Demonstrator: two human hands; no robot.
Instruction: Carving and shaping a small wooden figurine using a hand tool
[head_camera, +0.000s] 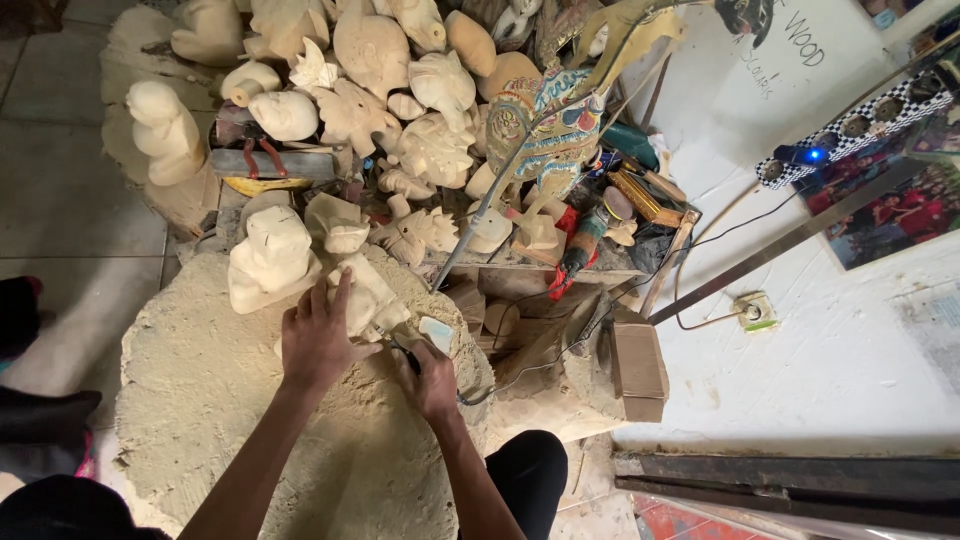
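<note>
My left hand (318, 340) lies flat on a pale carved wooden figure (372, 296), pressing it down on a sawdust-covered work mound (220, 400). My right hand (432, 382) grips a small corded power tool (432, 335) with a light blue-white body, its tip against the figure's lower right side. The tool's dark cord (520, 370) trails off to the right.
Several unpainted wood carvings (370, 110) are heaped behind, with one painted carving (545, 125) and hand tools (590, 235) in a wooden crate. A larger pale carving (270, 255) stands left of my hand. A cardboard box (637, 370) and a wall socket (755, 312) are at right.
</note>
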